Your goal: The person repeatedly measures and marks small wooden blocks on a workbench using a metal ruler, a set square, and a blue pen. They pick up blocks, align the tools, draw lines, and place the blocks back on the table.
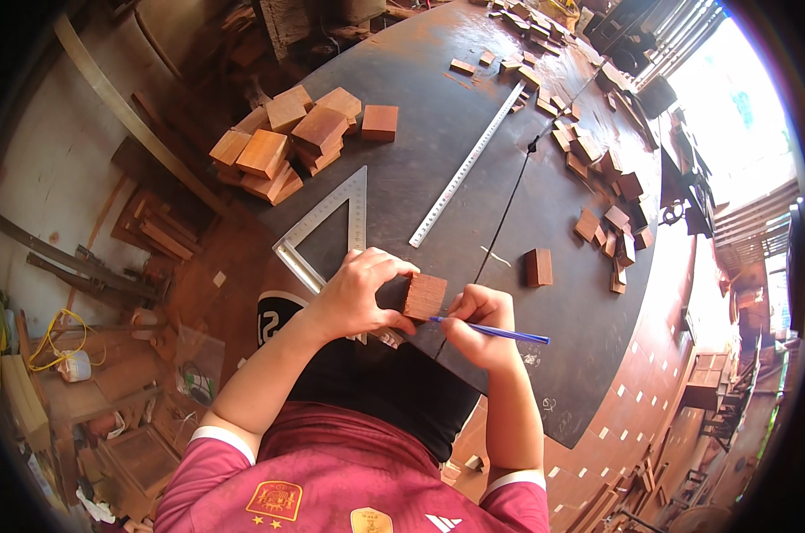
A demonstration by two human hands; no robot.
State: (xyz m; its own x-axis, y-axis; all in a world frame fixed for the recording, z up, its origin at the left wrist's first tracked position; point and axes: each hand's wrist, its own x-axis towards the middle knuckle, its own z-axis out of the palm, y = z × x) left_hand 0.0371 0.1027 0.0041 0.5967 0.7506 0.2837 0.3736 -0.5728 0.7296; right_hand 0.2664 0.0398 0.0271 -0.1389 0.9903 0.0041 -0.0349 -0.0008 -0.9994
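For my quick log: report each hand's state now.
Left hand: holding a wooden block between thumb and fingers.
Right hand: closed on a blue pen.

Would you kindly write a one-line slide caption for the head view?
The left hand holds a wooden block while the right hand holds a blue pen at its edge.

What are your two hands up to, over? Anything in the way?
Left hand gripping reddish-brown, squarish wooden block. Right hand holding slim blue pen, tip at block's lower right corner. Silver metal triangular square beside left hand, clear of block.
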